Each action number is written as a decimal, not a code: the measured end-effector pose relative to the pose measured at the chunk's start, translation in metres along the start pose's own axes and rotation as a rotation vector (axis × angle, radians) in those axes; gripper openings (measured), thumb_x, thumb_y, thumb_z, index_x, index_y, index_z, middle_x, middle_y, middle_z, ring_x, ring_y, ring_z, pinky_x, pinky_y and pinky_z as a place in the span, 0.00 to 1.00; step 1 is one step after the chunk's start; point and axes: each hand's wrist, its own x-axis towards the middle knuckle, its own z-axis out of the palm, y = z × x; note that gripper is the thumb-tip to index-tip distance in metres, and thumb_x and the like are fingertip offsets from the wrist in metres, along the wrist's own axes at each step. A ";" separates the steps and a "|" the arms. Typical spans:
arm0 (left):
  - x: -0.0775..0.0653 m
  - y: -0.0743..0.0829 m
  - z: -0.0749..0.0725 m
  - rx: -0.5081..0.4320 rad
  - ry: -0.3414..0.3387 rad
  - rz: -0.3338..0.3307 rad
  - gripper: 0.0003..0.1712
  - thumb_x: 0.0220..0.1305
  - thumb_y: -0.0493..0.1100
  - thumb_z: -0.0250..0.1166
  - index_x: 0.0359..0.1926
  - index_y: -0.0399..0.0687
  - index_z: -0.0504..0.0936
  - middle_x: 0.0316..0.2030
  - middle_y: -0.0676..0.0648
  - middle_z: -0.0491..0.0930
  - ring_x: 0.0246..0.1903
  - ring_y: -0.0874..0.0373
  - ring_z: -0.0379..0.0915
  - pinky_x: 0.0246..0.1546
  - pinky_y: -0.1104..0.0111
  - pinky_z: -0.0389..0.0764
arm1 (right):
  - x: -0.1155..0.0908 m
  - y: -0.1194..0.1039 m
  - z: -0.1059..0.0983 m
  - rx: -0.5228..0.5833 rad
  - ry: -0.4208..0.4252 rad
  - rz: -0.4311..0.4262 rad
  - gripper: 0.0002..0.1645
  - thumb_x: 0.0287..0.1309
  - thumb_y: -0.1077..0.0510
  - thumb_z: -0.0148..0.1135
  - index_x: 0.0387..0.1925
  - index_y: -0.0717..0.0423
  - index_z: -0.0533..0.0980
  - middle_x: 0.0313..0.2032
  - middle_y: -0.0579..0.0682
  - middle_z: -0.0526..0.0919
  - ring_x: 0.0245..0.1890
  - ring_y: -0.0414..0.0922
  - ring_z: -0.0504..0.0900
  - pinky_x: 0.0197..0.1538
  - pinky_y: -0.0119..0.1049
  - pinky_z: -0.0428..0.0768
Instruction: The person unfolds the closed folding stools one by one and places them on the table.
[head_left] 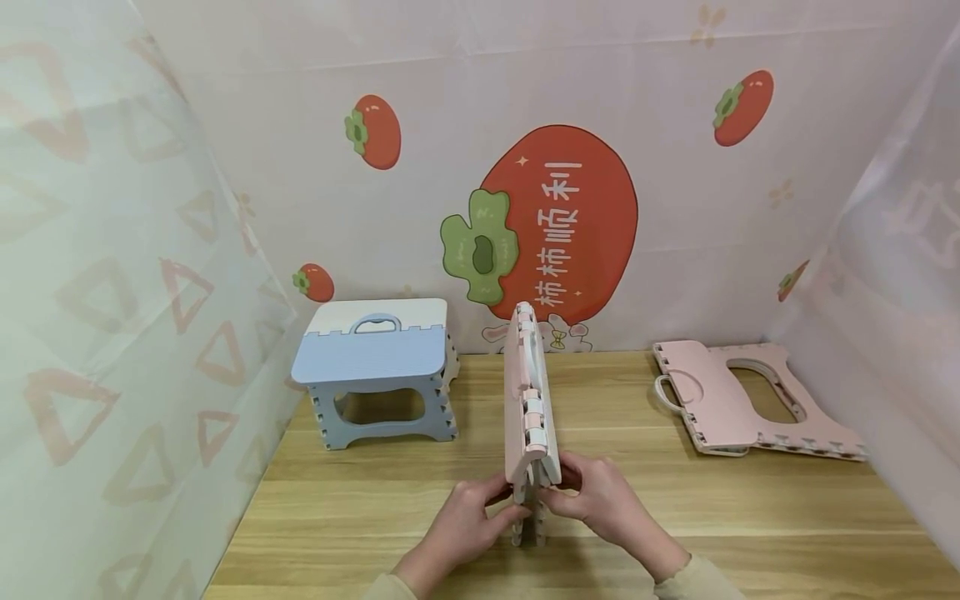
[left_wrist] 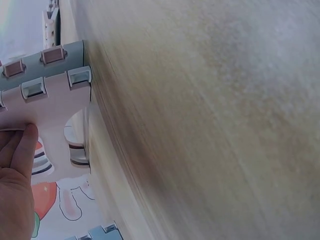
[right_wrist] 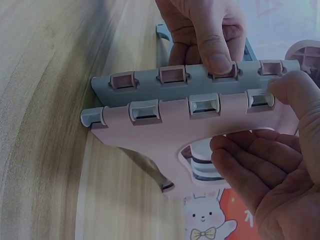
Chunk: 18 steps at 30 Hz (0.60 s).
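Observation:
A pink and white folding stool (head_left: 514,392) stands partly folded on the table, its seat halves steep and close together. My left hand (head_left: 474,518) grips its left leg panel, and the thumb lies on the hinged edge, as the right wrist view shows. On the other side my right hand (head_left: 606,502) holds the right leg panel (right_wrist: 135,125). Its fingers (right_wrist: 250,155) reach into the panel's cutout while the thumb bears on the hinge edge. The two leg panels stand a narrow gap apart.
At the back left a blue and white folding stool (head_left: 367,358) stands unfolded. A pink folding stool (head_left: 720,400) lies flattened at the right, its handle out. Printed fabric walls (head_left: 750,200) enclose the wooden table (head_left: 345,517) at the back and both sides.

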 end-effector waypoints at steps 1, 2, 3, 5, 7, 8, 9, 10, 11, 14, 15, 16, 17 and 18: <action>0.000 -0.001 0.000 0.002 0.000 -0.001 0.25 0.70 0.54 0.66 0.62 0.47 0.81 0.49 0.45 0.88 0.47 0.55 0.87 0.45 0.68 0.87 | 0.000 0.000 0.000 0.001 -0.001 0.002 0.19 0.59 0.52 0.74 0.50 0.53 0.83 0.46 0.53 0.90 0.46 0.48 0.89 0.47 0.33 0.86; -0.001 -0.001 0.000 0.004 0.000 -0.001 0.25 0.70 0.54 0.66 0.62 0.46 0.81 0.49 0.44 0.88 0.46 0.55 0.87 0.45 0.68 0.87 | 0.000 0.000 0.000 0.000 -0.001 0.001 0.19 0.59 0.52 0.74 0.50 0.53 0.83 0.46 0.53 0.90 0.46 0.48 0.89 0.47 0.33 0.86; -0.001 -0.001 -0.001 0.006 0.000 -0.005 0.25 0.70 0.54 0.67 0.61 0.46 0.81 0.49 0.45 0.88 0.46 0.55 0.87 0.45 0.68 0.87 | 0.000 0.001 -0.001 -0.001 0.000 -0.002 0.18 0.59 0.53 0.74 0.50 0.54 0.83 0.46 0.54 0.90 0.46 0.48 0.89 0.47 0.33 0.87; -0.001 -0.002 -0.001 0.013 -0.002 -0.010 0.25 0.70 0.54 0.67 0.61 0.46 0.82 0.48 0.45 0.88 0.46 0.55 0.87 0.45 0.68 0.87 | -0.001 0.001 -0.001 -0.003 0.002 -0.008 0.18 0.59 0.54 0.74 0.49 0.54 0.83 0.46 0.54 0.90 0.46 0.48 0.90 0.47 0.33 0.87; -0.001 -0.002 -0.001 0.015 -0.006 -0.021 0.25 0.69 0.53 0.68 0.60 0.45 0.82 0.48 0.45 0.88 0.46 0.55 0.87 0.46 0.68 0.87 | -0.001 0.002 -0.002 -0.006 0.002 -0.015 0.18 0.59 0.55 0.74 0.50 0.54 0.83 0.46 0.54 0.90 0.45 0.49 0.90 0.47 0.33 0.87; -0.001 -0.002 -0.002 0.012 -0.008 -0.026 0.25 0.69 0.53 0.68 0.60 0.45 0.82 0.48 0.45 0.88 0.46 0.55 0.87 0.46 0.68 0.87 | -0.002 0.002 -0.002 -0.005 0.001 -0.019 0.18 0.58 0.55 0.74 0.50 0.55 0.83 0.46 0.55 0.90 0.46 0.49 0.90 0.48 0.34 0.87; -0.002 -0.002 -0.002 0.010 -0.010 -0.032 0.25 0.69 0.53 0.68 0.61 0.46 0.82 0.48 0.45 0.88 0.46 0.55 0.87 0.46 0.68 0.87 | -0.002 0.002 -0.003 -0.003 0.001 -0.020 0.18 0.58 0.56 0.74 0.50 0.55 0.83 0.46 0.55 0.90 0.46 0.49 0.90 0.48 0.34 0.87; -0.002 -0.002 -0.002 0.004 -0.012 -0.037 0.25 0.69 0.54 0.68 0.61 0.46 0.82 0.49 0.45 0.88 0.46 0.55 0.87 0.46 0.67 0.87 | -0.002 0.003 -0.003 -0.003 0.000 -0.020 0.18 0.58 0.56 0.74 0.50 0.55 0.83 0.46 0.54 0.90 0.46 0.48 0.90 0.48 0.34 0.87; -0.002 -0.002 -0.002 -0.002 -0.014 -0.043 0.26 0.69 0.54 0.68 0.61 0.46 0.82 0.49 0.45 0.88 0.47 0.55 0.87 0.46 0.67 0.87 | -0.002 0.003 -0.003 -0.003 -0.001 -0.022 0.18 0.58 0.56 0.74 0.49 0.54 0.83 0.46 0.54 0.90 0.46 0.48 0.90 0.48 0.33 0.87; -0.002 -0.002 -0.002 -0.021 -0.014 -0.052 0.26 0.69 0.55 0.68 0.61 0.46 0.82 0.49 0.45 0.88 0.47 0.56 0.87 0.46 0.67 0.87 | -0.003 0.003 -0.004 -0.008 0.001 -0.025 0.17 0.58 0.55 0.74 0.49 0.54 0.83 0.46 0.54 0.90 0.45 0.47 0.90 0.47 0.32 0.86; -0.002 -0.002 -0.003 -0.027 -0.014 -0.054 0.26 0.69 0.55 0.68 0.61 0.46 0.82 0.50 0.45 0.88 0.47 0.56 0.87 0.46 0.67 0.87 | -0.003 0.003 -0.005 -0.010 0.001 -0.026 0.17 0.58 0.55 0.74 0.49 0.53 0.83 0.46 0.54 0.90 0.45 0.47 0.90 0.47 0.32 0.86; -0.002 -0.001 -0.003 -0.028 -0.014 -0.055 0.26 0.69 0.55 0.68 0.61 0.46 0.82 0.50 0.45 0.88 0.47 0.56 0.87 0.46 0.67 0.87 | -0.003 0.004 -0.005 -0.010 0.001 -0.026 0.17 0.58 0.55 0.74 0.49 0.53 0.83 0.45 0.53 0.90 0.45 0.47 0.90 0.47 0.31 0.86; -0.002 -0.001 -0.003 -0.027 -0.014 -0.057 0.27 0.69 0.55 0.67 0.62 0.46 0.82 0.50 0.45 0.88 0.47 0.56 0.87 0.46 0.67 0.87 | -0.003 0.004 -0.006 -0.010 0.001 -0.027 0.17 0.58 0.54 0.74 0.49 0.53 0.83 0.46 0.53 0.90 0.45 0.47 0.90 0.47 0.31 0.86; -0.002 -0.001 -0.003 -0.029 -0.016 -0.060 0.27 0.69 0.55 0.67 0.62 0.47 0.82 0.50 0.45 0.88 0.47 0.55 0.87 0.47 0.67 0.87 | -0.003 0.004 -0.006 -0.010 0.000 -0.027 0.17 0.59 0.54 0.74 0.49 0.53 0.83 0.46 0.53 0.90 0.45 0.47 0.90 0.47 0.31 0.86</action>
